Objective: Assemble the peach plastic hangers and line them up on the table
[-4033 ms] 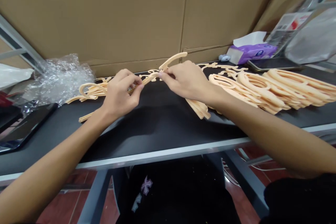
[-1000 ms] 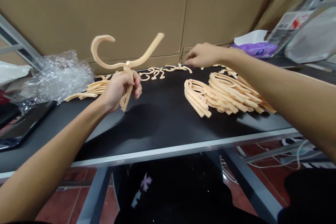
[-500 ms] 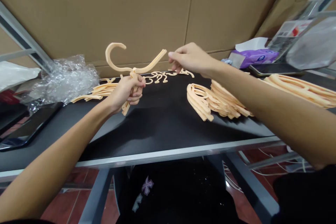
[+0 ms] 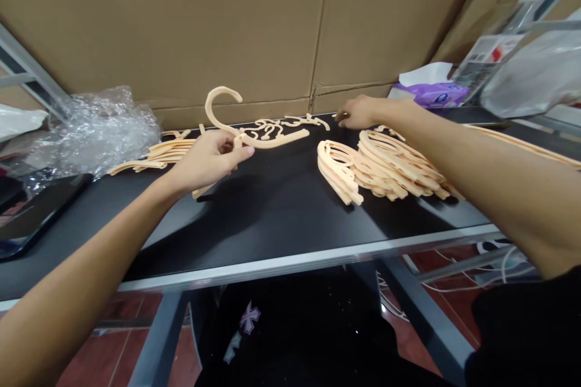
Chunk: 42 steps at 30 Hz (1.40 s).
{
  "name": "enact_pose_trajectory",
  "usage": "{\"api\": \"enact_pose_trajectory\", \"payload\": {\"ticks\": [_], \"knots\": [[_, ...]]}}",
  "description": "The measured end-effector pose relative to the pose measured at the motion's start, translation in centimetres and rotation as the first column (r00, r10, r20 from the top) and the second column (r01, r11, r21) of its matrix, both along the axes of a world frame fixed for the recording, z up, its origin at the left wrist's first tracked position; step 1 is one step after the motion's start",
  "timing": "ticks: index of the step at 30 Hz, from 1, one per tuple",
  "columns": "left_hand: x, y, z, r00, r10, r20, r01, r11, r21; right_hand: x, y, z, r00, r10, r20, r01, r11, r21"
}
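My left hand (image 4: 211, 158) is closed around a beige plastic hanger (image 4: 276, 140), holding it above the black tabletop. Its curved hook rises to the upper left, one arm stretches right, and another part shows below my hand. Farther back, my right hand (image 4: 363, 112) reaches low over the table's rear edge, fingers curled down beside small beige pieces. What its fingertips grip, if anything, is hidden. Several small beige hooked pieces (image 4: 271, 127) lie scattered between my hands. Below my right forearm rests a pile of beige hanger parts (image 4: 394, 172).
More beige arms (image 4: 170, 151) lie at left beside crumpled clear plastic wrap (image 4: 100, 127). A dark phone-like device (image 4: 40, 211) sits at the left edge. At back right is a purple tissue pack (image 4: 438, 95). Cardboard (image 4: 245, 24) stands behind the table.
My right hand has moved from the hanger's right arm to the back right of the table. The held hanger has tilted, its right arm now lower and flatter.
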<state>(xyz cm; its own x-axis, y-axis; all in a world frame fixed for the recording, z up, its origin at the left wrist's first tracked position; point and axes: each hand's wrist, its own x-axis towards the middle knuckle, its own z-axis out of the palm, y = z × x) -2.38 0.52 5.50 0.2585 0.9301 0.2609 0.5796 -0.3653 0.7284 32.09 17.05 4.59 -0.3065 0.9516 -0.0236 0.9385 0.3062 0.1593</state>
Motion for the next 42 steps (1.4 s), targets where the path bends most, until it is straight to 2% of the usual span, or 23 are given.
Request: {"api": "enact_pose_trajectory", "payload": {"ticks": [2, 5, 10, 14, 19, 23, 27, 30, 33, 36, 39, 42], "knots": [[-0.3, 0.1, 0.3, 0.998, -0.015, -0.066, 0.015, 1.000, 0.005, -1.3, -0.6, 0.1, 1.000, 0.024, 0.012, -0.023, 0.997, -0.067], [-0.8, 0.2, 0.5, 0.988, -0.025, -0.151, 0.025, 1.000, -0.002, -3.1, -1.6, 0.6, 0.999, 0.040, 0.017, -0.039, 0.995, -0.095], [-1.0, 0.6, -0.4, 0.968, 0.013, -0.249, -0.009, 1.000, 0.016, -3.9, -2.3, 1.5, 0.995, -0.019, 0.101, 0.028, 0.996, -0.085], [-0.7, 0.7, -1.0, 0.967, 0.028, -0.255, -0.022, 0.999, 0.025, -3.8, -2.2, 1.5, 0.986, -0.086, 0.143, 0.095, 0.993, -0.064], [-0.6, 0.8, -1.3, 0.972, 0.049, -0.231, -0.041, 0.998, 0.041, -3.6, -1.1, 0.6, 0.994, -0.029, 0.109, 0.038, 0.996, -0.076], [-1.0, 1.2, -1.7, 0.969, 0.077, -0.233, -0.068, 0.997, 0.047, -3.7, -0.9, 0.1, 0.994, -0.043, 0.103, 0.047, 0.998, -0.044], [-1.4, 1.4, -1.4, 0.975, 0.094, -0.200, -0.095, 0.995, 0.008, -4.1, -1.5, 0.6, 0.987, -0.047, 0.151, 0.058, 0.996, -0.067], [-1.8, 1.4, -0.5, 0.963, 0.072, -0.259, -0.099, 0.991, -0.090, -4.0, -2.1, 1.9, 0.989, -0.007, 0.146, 0.012, 0.999, -0.034], [-2.6, 1.4, 0.6, 0.911, 0.059, -0.409, -0.148, 0.971, -0.190, -3.9, -3.1, 3.8, 0.997, 0.018, 0.071, -0.021, 0.999, 0.048], [-3.5, 1.5, 1.0, 0.835, 0.124, -0.535, -0.228, 0.964, -0.133, -4.7, -5.1, 5.5, 0.981, 0.115, -0.158, -0.088, 0.981, 0.171], [-4.2, 1.5, 0.8, 0.800, 0.139, -0.584, -0.221, 0.972, -0.072, -6.4, -8.1, 6.1, 0.888, 0.295, -0.352, -0.206, 0.940, 0.271], [-4.2, 1.2, 0.5, 0.773, 0.109, -0.625, -0.182, 0.982, -0.053, -8.2, -11.1, 5.7, 0.784, 0.409, -0.467, -0.285, 0.905, 0.315]]}}
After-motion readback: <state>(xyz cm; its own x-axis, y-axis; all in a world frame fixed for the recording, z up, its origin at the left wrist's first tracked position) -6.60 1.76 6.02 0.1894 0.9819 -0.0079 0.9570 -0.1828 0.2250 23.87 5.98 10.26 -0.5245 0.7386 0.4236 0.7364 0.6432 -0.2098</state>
